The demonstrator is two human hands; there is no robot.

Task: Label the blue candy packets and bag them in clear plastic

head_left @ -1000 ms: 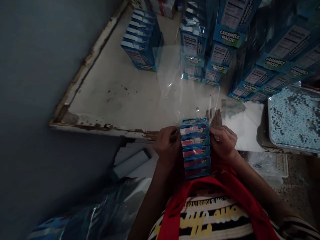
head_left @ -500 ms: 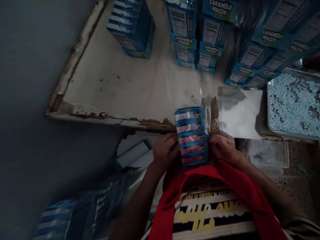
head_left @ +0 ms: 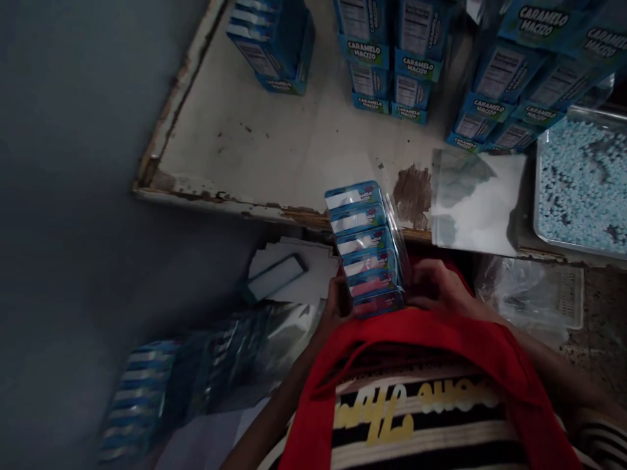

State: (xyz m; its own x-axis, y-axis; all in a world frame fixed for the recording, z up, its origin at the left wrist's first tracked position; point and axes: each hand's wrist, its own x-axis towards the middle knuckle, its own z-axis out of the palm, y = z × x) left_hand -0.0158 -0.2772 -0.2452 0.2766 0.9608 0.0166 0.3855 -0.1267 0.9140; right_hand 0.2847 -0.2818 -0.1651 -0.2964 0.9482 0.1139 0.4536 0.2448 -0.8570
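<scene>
A row of several blue candy boxes (head_left: 365,245), in a clear plastic wrapping, tilts against the table's front edge, close to my red apron. My left hand (head_left: 339,299) grips its lower left side, and the pack hides part of the fingers. To the right of the pack, my right hand (head_left: 437,286) is closed, its fingers curled beside the loose plastic edge (head_left: 399,238). Dim light and the see-through film hide what those fingertips pinch. White labels and "Caramelo" lettering show on the box ends.
The worn white table (head_left: 274,150) carries blue display boxes (head_left: 272,49), stacked wrapped packs (head_left: 372,65), flat clear bags (head_left: 477,202) and a tray of pale blue candies (head_left: 582,189). Below it lie white cardboard pieces (head_left: 287,271), more wrapped packs (head_left: 140,391) and a plastic basket (head_left: 563,290).
The pack has tilted, its top leaning left and further onto the table. My left hand has slid lower and partly behind it; my right hand is slightly farther from its side.
</scene>
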